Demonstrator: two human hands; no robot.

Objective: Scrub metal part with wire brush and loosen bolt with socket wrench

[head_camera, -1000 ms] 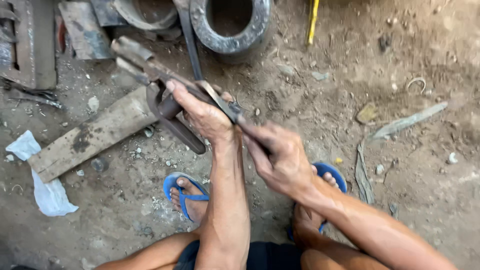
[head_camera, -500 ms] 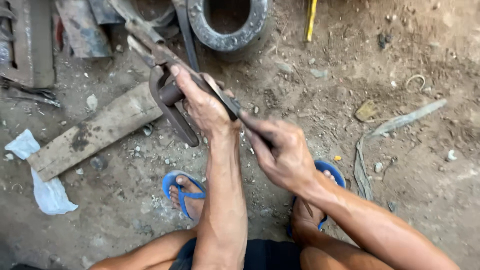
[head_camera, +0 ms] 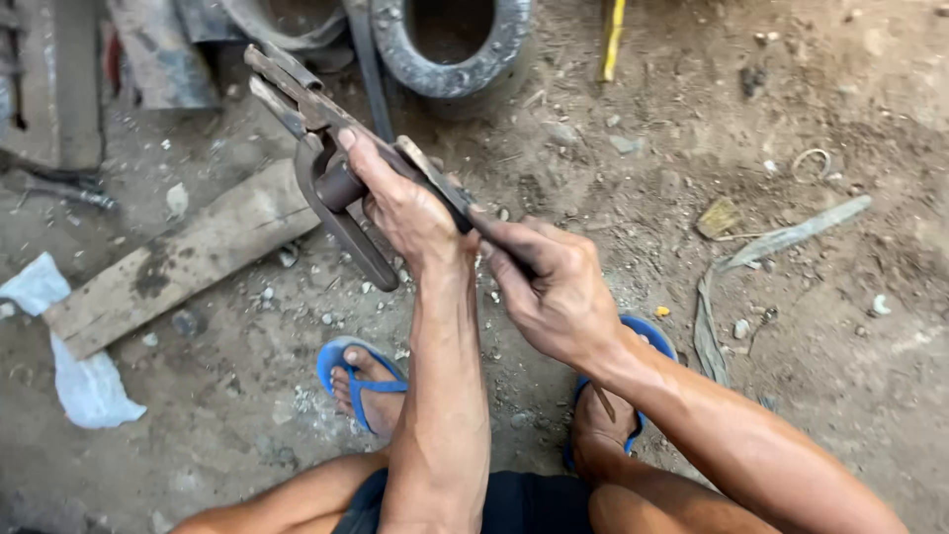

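Over dirt — two hands, left hand (head_camera: pixel 410 213) and right hand (head_camera: pixel 554 287), grip one metal tool (head_camera: pixel 316 129).

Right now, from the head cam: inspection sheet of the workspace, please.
Surface: bare dirt ground, gritty with small stones.
Job's things: rusty metal clamp-like tool, held up off the ground.
Clutter: wooden plank, white rag, metal ring, yellow rod, flat scrap strip.
Grippers: left hand and right hand both grip the tool.
Cables: nothing seen.
Surroundings: blue flip-flops on the person's feet.
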